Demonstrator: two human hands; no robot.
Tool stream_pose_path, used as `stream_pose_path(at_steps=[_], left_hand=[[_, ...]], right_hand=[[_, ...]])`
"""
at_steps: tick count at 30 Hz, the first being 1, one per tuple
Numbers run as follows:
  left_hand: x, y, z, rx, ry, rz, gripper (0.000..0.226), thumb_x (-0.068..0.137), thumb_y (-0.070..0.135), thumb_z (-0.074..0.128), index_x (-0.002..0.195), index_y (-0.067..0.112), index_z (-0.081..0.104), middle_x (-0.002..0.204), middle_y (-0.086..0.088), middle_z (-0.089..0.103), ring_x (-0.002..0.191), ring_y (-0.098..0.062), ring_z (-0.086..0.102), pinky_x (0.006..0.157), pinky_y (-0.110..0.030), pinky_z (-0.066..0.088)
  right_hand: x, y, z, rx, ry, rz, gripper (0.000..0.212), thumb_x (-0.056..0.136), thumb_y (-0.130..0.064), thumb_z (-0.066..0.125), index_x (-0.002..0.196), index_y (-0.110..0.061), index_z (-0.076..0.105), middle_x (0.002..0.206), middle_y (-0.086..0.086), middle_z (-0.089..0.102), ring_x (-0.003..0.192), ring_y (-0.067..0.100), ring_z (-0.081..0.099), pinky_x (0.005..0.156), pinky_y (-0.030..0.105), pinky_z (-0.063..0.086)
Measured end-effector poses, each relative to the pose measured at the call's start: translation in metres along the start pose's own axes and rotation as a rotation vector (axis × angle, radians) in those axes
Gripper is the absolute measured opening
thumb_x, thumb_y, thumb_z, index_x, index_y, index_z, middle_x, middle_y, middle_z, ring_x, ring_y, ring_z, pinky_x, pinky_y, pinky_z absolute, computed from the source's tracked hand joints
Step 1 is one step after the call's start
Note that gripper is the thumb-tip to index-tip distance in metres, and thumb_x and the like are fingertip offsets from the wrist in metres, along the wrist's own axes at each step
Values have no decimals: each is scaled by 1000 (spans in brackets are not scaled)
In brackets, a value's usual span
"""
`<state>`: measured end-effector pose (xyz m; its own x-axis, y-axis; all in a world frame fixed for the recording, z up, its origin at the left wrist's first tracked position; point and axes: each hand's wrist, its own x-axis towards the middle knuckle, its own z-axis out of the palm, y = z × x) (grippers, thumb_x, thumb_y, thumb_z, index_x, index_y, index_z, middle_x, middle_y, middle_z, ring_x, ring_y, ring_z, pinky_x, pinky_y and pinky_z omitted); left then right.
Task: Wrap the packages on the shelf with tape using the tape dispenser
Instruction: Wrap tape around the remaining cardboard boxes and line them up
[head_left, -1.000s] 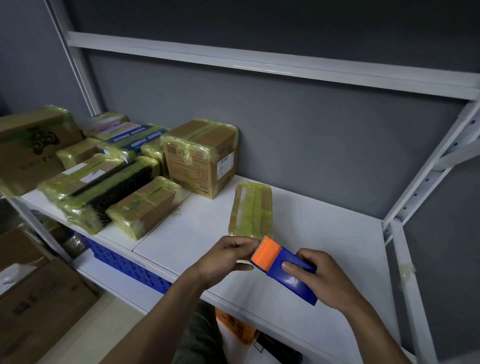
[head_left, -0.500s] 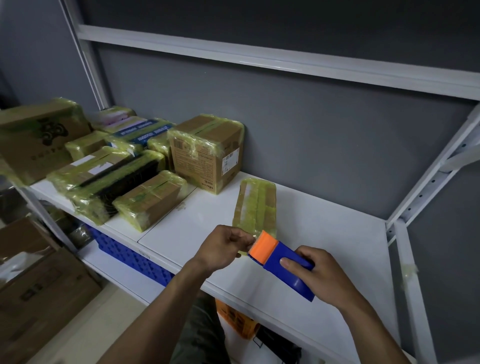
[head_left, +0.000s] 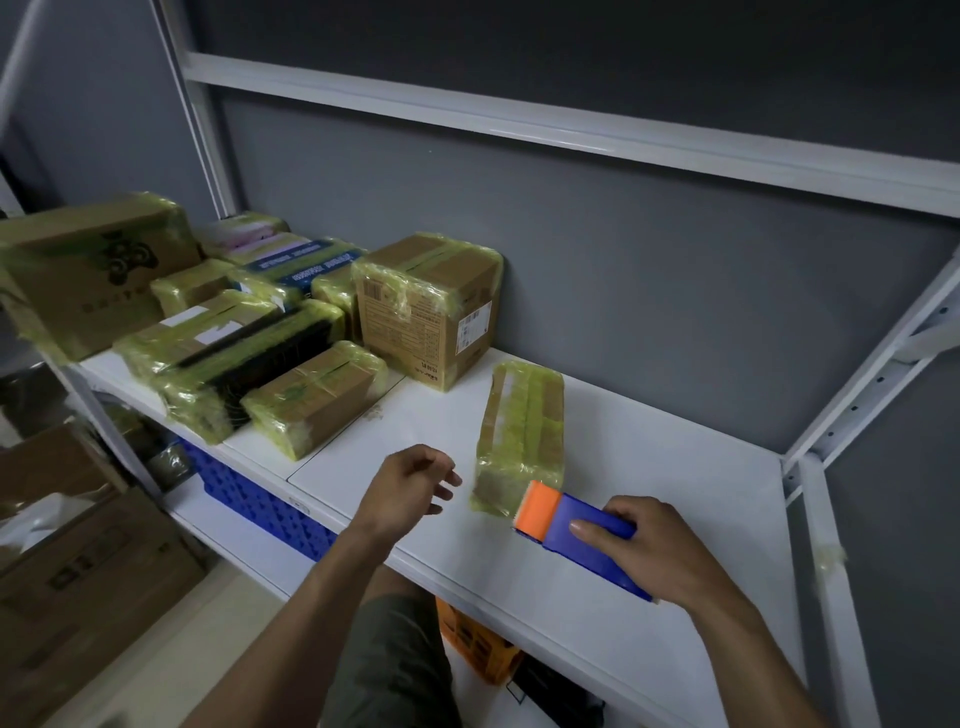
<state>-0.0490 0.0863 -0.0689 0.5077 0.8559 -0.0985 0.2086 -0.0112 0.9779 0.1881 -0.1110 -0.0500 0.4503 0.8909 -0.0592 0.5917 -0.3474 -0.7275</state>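
The left hand (head_left: 410, 491) hovered over the shelf (head_left: 675, 467) with its fingers loosely curled around nothing, free to steady a box. The right hand (head_left: 660, 551) gripped the blue body of the tape dispenser (head_left: 576, 527), fingers laid along its side. At the far left stood a crowd of packages (head_left: 218, 332) under yellowish tape, pushed together, probably to keep finished work out of the way. Beside them sat a taller box (head_left: 428, 306), also taped. Further right, apart from the rest, a narrow package (head_left: 522, 431) lay lengthwise near the front edge, within easy reach. The dispenser's orange head was at that package's near end, likely where a strip would start or finish.
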Motion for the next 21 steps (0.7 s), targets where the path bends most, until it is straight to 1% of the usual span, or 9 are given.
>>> stream_pose_path(at_steps=[2, 3, 5, 8, 11, 14, 17, 19, 21], left_hand=[[3, -2, 7, -52, 68, -12, 17, 100, 34, 62, 96, 20, 69, 89, 6, 75, 80, -11, 71, 66, -25, 56], [5, -2, 8, -60, 115, 14, 14, 99, 34, 64, 96, 21, 69, 87, 7, 75, 77, -9, 70, 63, -21, 54], [10, -3, 8, -81, 189, 71, 11, 99, 29, 64, 94, 21, 71, 85, 8, 74, 74, -4, 68, 58, -14, 51], [16, -7, 9, -125, 204, 59, 11, 100, 26, 63, 95, 22, 72, 85, 8, 75, 76, -1, 68, 58, -11, 50], [21, -15, 12, -195, 213, 10, 10, 99, 25, 64, 97, 20, 73, 87, 4, 76, 74, -3, 69, 57, -12, 49], [26, -23, 16, -248, 275, -35, 10, 98, 26, 67, 97, 18, 73, 85, 3, 76, 70, -2, 68, 56, -12, 48], [32, -29, 22, -296, 304, -87, 13, 97, 29, 67, 99, 17, 71, 88, 2, 76, 68, -1, 67, 58, -14, 47], [36, -32, 25, -331, 303, -111, 14, 97, 29, 68, 99, 15, 71, 89, 1, 76, 66, -1, 66, 57, -16, 47], [40, -34, 30, -339, 303, -122, 14, 96, 29, 69, 97, 15, 71, 87, 1, 76, 70, -4, 65, 62, -20, 47]], right_hand=[[4, -6, 7, -36, 33, 2, 54, 66, -85, 66, 66, -31, 60, 59, -8, 62, 49, 6, 57, 47, 15, 41], [6, -9, 9, -39, 52, 11, 63, 64, -87, 68, 66, -24, 59, 61, -5, 63, 50, 7, 59, 47, 15, 42], [9, -15, 8, -52, 87, 26, 71, 61, -88, 70, 63, -18, 55, 59, -2, 62, 47, 7, 57, 48, 20, 44], [15, -28, 1, -125, 149, 44, 70, 61, -87, 68, 62, -18, 56, 56, -4, 61, 48, 8, 57, 51, 28, 48], [22, -44, -4, -262, 170, 57, 66, 64, -85, 73, 68, -20, 62, 61, -6, 63, 58, 8, 63, 51, 23, 44], [32, -57, -4, -329, 112, 61, 64, 68, -83, 75, 74, -21, 59, 70, -8, 64, 67, 8, 66, 54, 23, 45], [41, -67, -2, -366, 81, 62, 63, 69, -83, 74, 77, -24, 54, 74, -10, 62, 70, 8, 64, 54, 22, 43], [47, -71, -2, -414, 42, 84, 62, 70, -82, 74, 87, -26, 54, 86, -11, 63, 74, 10, 63, 56, 21, 46], [52, -74, -3, -455, 22, 115, 66, 70, -81, 74, 96, -24, 54, 95, -8, 62, 80, 13, 63, 60, 23, 49]])
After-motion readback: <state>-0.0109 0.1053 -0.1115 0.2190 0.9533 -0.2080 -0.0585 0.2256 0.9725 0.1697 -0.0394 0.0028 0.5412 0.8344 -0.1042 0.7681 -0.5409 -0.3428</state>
